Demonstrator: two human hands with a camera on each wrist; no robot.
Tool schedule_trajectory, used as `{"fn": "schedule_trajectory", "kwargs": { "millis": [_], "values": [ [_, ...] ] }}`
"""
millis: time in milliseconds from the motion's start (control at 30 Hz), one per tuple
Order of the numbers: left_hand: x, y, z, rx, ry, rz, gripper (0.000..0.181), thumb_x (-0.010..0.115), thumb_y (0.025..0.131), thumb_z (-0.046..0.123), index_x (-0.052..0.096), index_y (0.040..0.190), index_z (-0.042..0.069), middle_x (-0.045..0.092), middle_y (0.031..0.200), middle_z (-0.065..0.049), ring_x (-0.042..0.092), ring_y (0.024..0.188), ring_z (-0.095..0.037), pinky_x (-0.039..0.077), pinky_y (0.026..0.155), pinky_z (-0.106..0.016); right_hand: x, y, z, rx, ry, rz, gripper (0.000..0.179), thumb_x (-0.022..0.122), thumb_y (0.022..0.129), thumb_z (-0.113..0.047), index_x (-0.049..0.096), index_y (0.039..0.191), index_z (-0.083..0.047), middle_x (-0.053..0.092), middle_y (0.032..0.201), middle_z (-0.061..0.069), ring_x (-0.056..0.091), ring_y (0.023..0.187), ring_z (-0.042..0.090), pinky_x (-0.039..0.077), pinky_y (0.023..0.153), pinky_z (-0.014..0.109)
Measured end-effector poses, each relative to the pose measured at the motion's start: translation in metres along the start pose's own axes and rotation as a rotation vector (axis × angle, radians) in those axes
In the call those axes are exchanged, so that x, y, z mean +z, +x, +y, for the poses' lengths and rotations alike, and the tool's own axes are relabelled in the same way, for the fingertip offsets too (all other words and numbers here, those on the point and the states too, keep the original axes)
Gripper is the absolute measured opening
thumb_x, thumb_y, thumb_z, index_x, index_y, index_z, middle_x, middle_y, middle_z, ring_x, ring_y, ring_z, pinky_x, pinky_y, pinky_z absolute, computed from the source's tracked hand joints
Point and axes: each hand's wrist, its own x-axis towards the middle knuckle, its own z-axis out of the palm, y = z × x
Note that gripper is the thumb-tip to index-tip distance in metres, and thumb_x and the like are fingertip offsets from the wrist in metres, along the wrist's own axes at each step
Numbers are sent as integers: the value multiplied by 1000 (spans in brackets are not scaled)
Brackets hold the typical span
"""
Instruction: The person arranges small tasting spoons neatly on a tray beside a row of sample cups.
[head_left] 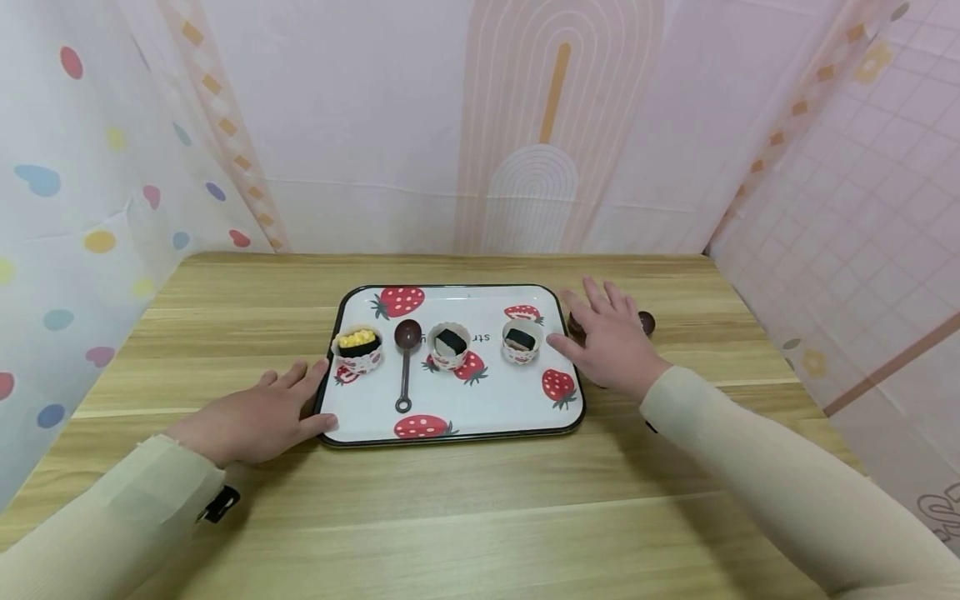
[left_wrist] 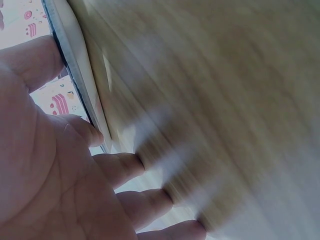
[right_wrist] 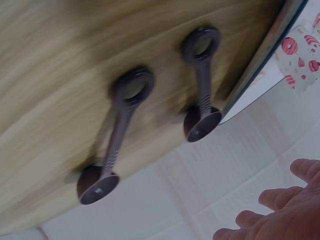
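Note:
A white strawberry-print tray (head_left: 491, 400) with a dark rim lies on the table. My left hand (head_left: 258, 417) rests at its left edge with thumb and fingers spread; the left wrist view shows the thumb (left_wrist: 37, 62) over the rim. Above the table just right of the tray, my right hand (head_left: 611, 342) is spread and holds nothing. Under and beside it lie two brown measuring spoons (right_wrist: 117, 137) (right_wrist: 204, 85), partly hidden by the hand in the head view. Another brown measuring spoon (head_left: 406, 367) lies on the tray.
Three patterned paper cups stand on the tray: the left cup (head_left: 360, 360) holds a yellow-topped, black-wrapped sushi piece, while the middle cup (head_left: 450, 360) and right cup (head_left: 521, 354) hold pale pieces with black bands. Printed curtains (head_left: 360, 125) enclose the wooden table (head_left: 465, 517).

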Motion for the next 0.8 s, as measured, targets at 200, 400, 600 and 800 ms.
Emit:
{"fn": "schedule_trajectory", "kwargs": {
  "millis": [200, 400, 600, 800],
  "values": [
    [-1, 0, 1, -8, -5, -11, 104, 47, 101, 73, 17, 167, -1, 19, 166, -41, 24, 144, -73, 39, 105, -80, -2, -4, 7, 21, 0, 1, 79, 54, 105, -58, 30, 168, -17, 13, 175, 25, 7, 161, 53, 8, 125, 74],
    [-3, -1, 3, -10, -10, -17, 104, 47, 101, 73, 17, 167, -1, 19, 166, -42, 24, 144, -73, 39, 105, -80, -1, -6, 14, 31, 2, 2, 79, 53, 106, -57, 28, 168, -16, 13, 175, 27, 8, 160, 55, 8, 126, 73],
    [-3, -1, 3, -8, -7, -17, 104, 48, 101, 73, 17, 167, -1, 20, 166, -42, 24, 143, -73, 39, 105, -80, 0, -9, 21, 32, 0, 6, 76, 51, 107, -54, 28, 168, -14, 13, 174, 28, 9, 159, 57, 11, 126, 73],
    [-2, -1, 2, 3, -3, -3, 103, 46, 102, 73, 17, 167, -2, 20, 165, -42, 25, 143, -74, 38, 106, -80, 0, -11, 27, 44, -33, -10, 76, 50, 108, -52, 27, 168, -12, 13, 174, 30, 10, 159, 57, 11, 127, 71]
  ]
}}
